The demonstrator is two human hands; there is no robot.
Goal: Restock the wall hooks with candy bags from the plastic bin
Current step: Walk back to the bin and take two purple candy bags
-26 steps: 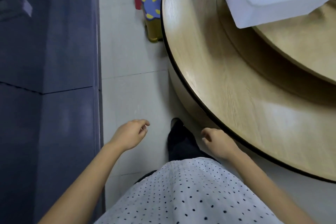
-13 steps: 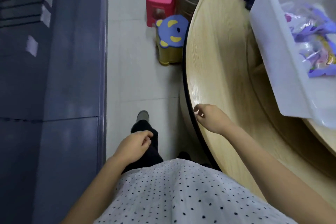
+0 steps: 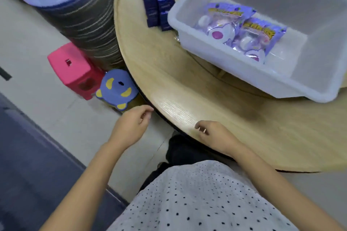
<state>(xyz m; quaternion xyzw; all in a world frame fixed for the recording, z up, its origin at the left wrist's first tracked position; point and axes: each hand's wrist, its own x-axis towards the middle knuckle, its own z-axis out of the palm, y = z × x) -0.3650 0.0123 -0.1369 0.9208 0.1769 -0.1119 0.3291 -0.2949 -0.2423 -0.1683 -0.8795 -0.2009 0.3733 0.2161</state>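
A translucent white plastic bin [image 3: 234,73] stands on the round wooden table [image 3: 187,99] at the upper right. Inside it lie two purple candy bags [image 3: 242,30], side by side. My left hand [image 3: 131,124] hovers over the floor just off the table's edge, fingers loosely curled, holding nothing. My right hand [image 3: 216,135] is over the table's near rim, fingers also loosely curled and empty. Both hands are well short of the bin. No wall hooks are in sight.
Two dark blue boxes [image 3: 157,0] stand on the table left of the bin. On the floor by the table are a pink stool [image 3: 73,69], a blue and yellow stool [image 3: 117,88] and a tall dark stack topped by a blue lid [image 3: 75,5]. A dark panel [image 3: 28,155] lies at left.
My view has swung right from the dark wall toward the table, bringing the bin and its bags fully into sight. Both empty hands have risen toward the table's edge.
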